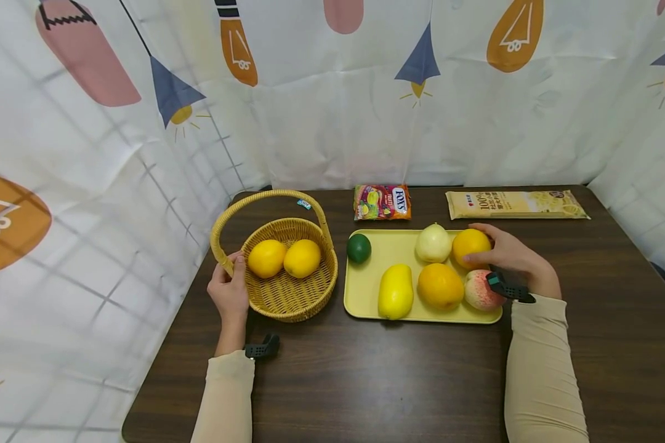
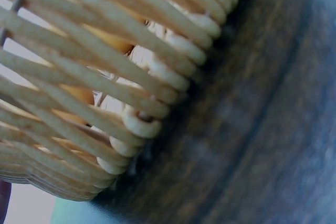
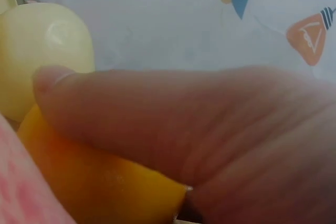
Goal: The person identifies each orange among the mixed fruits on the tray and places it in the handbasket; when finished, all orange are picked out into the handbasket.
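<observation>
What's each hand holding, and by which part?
Left hand: the basket, at its left rim where the handle joins. Right hand: the rear orange, around its right side.

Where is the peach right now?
In the head view, the peach lies at the near right corner of the yellow tray, just nearer than the orange fruit that the right hand grips.

From above and behind the left grip (image 1: 229,289) and right grip (image 1: 507,251), the head camera faces forward and down. At close range, the left wrist camera faces the basket (image 1: 288,301), the right one the orange (image 1: 468,243); the head view shares both.
</observation>
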